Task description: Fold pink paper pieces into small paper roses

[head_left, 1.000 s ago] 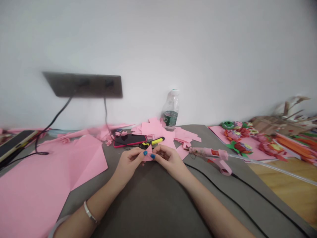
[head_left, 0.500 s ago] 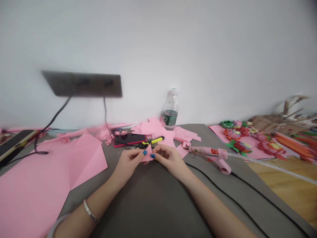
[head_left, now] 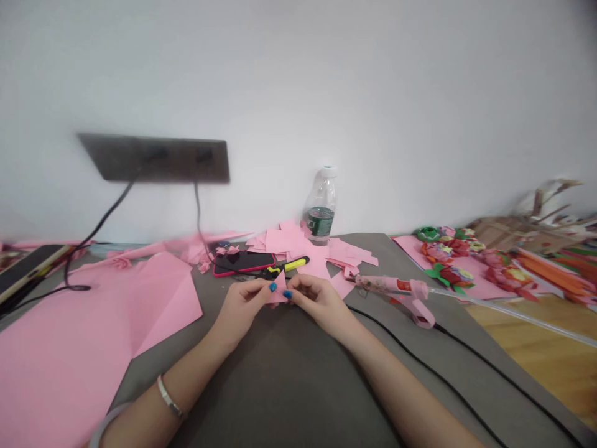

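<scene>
Both left hand [head_left: 241, 309] and right hand [head_left: 319, 303] pinching one pink paper scrap [head_left: 278, 291], its edges half hidden.

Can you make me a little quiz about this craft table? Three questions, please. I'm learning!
1. What pink tool lies just to the right of the right hand?
2. True or false: the left hand and the right hand are both holding the small pink paper piece.
3. Which is nearer the wall: the plastic bottle or the phone?

Key:
1. A hot glue gun
2. True
3. The plastic bottle
</scene>
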Available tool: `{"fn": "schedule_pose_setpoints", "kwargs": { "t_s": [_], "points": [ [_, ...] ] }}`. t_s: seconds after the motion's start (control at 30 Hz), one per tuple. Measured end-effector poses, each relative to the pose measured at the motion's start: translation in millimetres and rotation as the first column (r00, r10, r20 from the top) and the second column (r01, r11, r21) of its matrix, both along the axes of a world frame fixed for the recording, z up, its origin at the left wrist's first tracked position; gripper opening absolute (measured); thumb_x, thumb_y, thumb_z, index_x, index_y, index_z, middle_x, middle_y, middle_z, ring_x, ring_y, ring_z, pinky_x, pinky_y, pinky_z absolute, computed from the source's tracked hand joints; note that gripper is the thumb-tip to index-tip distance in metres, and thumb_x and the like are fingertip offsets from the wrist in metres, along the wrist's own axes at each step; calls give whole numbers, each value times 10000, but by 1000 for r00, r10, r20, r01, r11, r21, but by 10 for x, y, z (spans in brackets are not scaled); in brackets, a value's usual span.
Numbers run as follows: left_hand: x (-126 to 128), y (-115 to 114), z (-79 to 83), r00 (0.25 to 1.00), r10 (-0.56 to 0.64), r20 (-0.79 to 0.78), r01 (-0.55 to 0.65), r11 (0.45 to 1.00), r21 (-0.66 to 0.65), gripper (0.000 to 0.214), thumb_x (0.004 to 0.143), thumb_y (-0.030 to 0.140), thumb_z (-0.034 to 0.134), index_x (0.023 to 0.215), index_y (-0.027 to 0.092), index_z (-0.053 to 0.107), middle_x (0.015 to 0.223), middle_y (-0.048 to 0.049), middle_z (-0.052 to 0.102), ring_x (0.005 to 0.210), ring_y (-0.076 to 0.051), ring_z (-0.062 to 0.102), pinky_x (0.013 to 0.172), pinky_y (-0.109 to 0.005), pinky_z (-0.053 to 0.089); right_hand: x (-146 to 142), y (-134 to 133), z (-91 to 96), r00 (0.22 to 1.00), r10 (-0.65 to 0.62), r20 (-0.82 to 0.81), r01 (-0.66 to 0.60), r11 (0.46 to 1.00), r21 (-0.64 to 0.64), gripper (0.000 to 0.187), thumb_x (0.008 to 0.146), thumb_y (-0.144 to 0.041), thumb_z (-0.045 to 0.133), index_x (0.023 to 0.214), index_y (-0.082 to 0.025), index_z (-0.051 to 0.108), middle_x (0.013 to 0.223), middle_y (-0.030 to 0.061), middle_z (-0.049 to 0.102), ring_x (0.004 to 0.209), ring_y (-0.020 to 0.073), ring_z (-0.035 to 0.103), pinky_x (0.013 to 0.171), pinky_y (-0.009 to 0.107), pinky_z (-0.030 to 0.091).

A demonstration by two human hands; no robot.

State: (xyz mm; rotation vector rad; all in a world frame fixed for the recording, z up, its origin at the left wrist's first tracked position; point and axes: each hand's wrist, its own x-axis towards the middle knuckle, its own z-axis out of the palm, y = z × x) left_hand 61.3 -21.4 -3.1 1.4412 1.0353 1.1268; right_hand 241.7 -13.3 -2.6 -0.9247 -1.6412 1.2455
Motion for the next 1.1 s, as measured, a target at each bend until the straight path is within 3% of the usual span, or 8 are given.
{"fn": "schedule_pose_setpoints", "kwargs": {
  "t_s": [0.3, 0.5, 0.63, 1.1],
  "points": [
    [5, -6, -5, 1000, -5, 26, 6, 1000, -25, 342, 818, 432, 633, 663, 142, 725, 609, -24, 647, 618, -153, 547, 614, -243, 416, 1, 4, -31, 999, 3, -39, -4, 999, -32, 289, 810, -455, 677, 736, -186, 602, 704, -4, 593, 651, 143, 532, 614, 260, 401],
    [17, -13, 6, 996, -16, 92, 25, 994, -103, 252, 763, 396, 721, 747, 147, 760, 648, -27, 687, 634, -146, 587, 628, -237, 463, -6, -15, -45, 1000, 12, -6, -12, 999, -36, 239, 846, -394, 641, 744, -183, 592, 718, -1, 594, 671, 143, 537, 634, 264, 397],
    [29, -19, 0, 992, -19, 124, 35, 991, -128, 237, 704, 368, 781, 685, 141, 714, 638, -9, 661, 621, -128, 583, 626, -225, 474, -28, -22, -40, 998, -25, 57, 26, 1000, -11, 229, 822, -370, 655, 702, -187, 586, 671, -8, 594, 634, 142, 526, 600, 260, 388],
    [35, -16, 6, 995, 2, 103, 10, 993, -118, 288, 750, 417, 739, 679, 139, 706, 629, 4, 621, 618, -107, 522, 597, -199, 417, -54, -42, -20, 999, -22, 30, 23, 998, -55, 196, 799, -349, 651, 708, -184, 597, 690, 1, 614, 655, 145, 549, 626, 260, 405]
  ]
}}
